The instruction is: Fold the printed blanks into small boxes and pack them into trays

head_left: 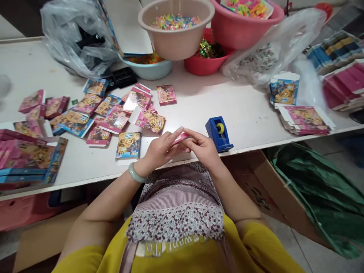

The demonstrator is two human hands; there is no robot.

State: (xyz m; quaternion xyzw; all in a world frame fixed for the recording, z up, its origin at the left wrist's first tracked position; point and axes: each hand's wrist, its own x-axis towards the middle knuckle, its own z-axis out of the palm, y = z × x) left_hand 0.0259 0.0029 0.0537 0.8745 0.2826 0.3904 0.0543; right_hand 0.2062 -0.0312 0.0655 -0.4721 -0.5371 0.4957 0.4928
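Both of my hands meet over the front edge of the table around a small pink box (180, 138), mostly hidden by fingers. My left hand (161, 148), with a pale green bangle at the wrist, grips one side of it. My right hand (202, 147) closes on the other side. Just right of my right hand stands a blue tape dispenser (218, 134) with a yellow-cored roll. Left of my left hand lies a blue-and-yellow picture box (128, 146). Behind it, a pink box (149, 120) has a white flap sticking out.
Loose pink and blue boxes (115, 118) spread over the left of the table, with stacked boxes (25, 159) at the left edge. Basins (176, 40) of small colourful pieces stand at the back. Flat cartons (305, 120) lie at right. A green sack (315, 197) is below.
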